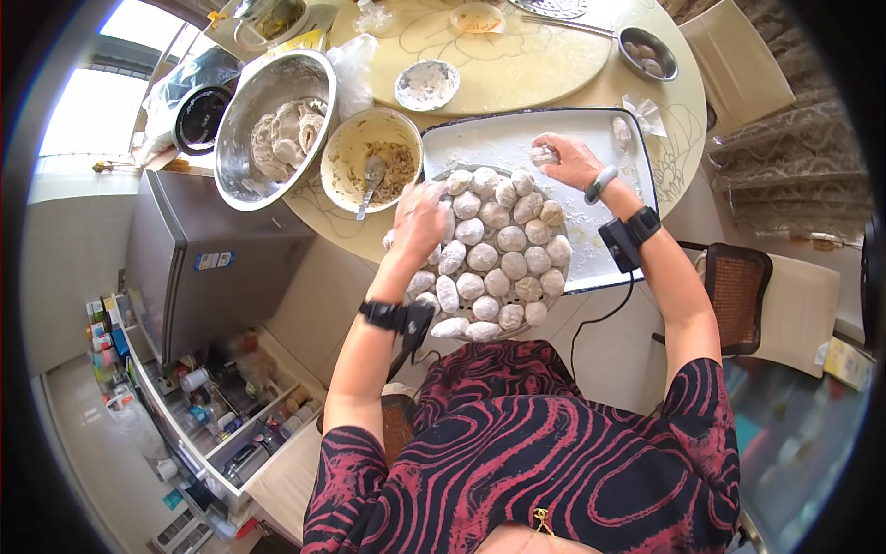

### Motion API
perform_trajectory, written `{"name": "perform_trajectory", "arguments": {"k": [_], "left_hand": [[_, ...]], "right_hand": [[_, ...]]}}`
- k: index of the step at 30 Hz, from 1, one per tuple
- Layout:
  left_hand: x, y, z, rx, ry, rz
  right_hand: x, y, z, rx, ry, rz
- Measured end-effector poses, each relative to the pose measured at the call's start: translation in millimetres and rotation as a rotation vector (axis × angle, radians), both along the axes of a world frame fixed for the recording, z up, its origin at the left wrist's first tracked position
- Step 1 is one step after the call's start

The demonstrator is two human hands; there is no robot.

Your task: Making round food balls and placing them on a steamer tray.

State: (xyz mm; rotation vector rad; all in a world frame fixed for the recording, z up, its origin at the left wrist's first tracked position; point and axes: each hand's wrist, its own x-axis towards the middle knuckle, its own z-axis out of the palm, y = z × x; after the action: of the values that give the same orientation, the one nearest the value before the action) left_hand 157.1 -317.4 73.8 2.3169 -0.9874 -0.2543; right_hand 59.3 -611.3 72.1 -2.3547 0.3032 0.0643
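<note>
A round perforated tray (451, 331) full of floured dough balls (482, 257) rests at the table's near edge, overlapping a white enamel tray (616, 239) with a dark rim. My left hand (421, 218) is at the round tray's left edge, fingers bent down among the balls; whether it grips one is hidden. Over the enamel tray, my right hand (569, 161) holds a floured dough piece (544, 155) between thumb and fingers. Another dough piece (621, 134) lies at that tray's far right. Left of my left hand stands a bowl of crumbly filling (392, 166) with a spoon (372, 181).
A large steel bowl of dough (285, 138) stands at the left. Beyond are a small bowl of flour (427, 84), a round board (484, 66), an orange-stained dish (477, 19), chopsticks (567, 25) and a small metal bowl (648, 54). A cable hangs from my right wrist device.
</note>
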Motion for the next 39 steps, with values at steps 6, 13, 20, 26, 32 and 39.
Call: {"name": "perform_trajectory", "arguments": {"k": [6, 13, 20, 26, 32, 39], "left_hand": [[18, -47, -10, 0.234, -0.174, -0.190], [19, -43, -9, 0.339, -0.324, -0.079], [18, -34, -11, 0.257, -0.383, -0.009], [18, -27, -16, 0.230, -0.359, 0.012], [19, -42, -11, 0.220, -0.352, -0.046], [13, -22, 3, 0.090, -0.392, -0.058]], "right_hand": [[14, 50, 11, 0.170, -0.069, -0.034], [52, 94, -20, 0.198, -0.113, -0.162], [78, 108, -42, 0.176, -0.123, -0.111], [68, 107, -16, -0.084, 0.023, -0.014], [68, 90, -18, -0.147, 0.194, 0.099], [37, 42, -23, -0.124, -0.141, -0.216]]}}
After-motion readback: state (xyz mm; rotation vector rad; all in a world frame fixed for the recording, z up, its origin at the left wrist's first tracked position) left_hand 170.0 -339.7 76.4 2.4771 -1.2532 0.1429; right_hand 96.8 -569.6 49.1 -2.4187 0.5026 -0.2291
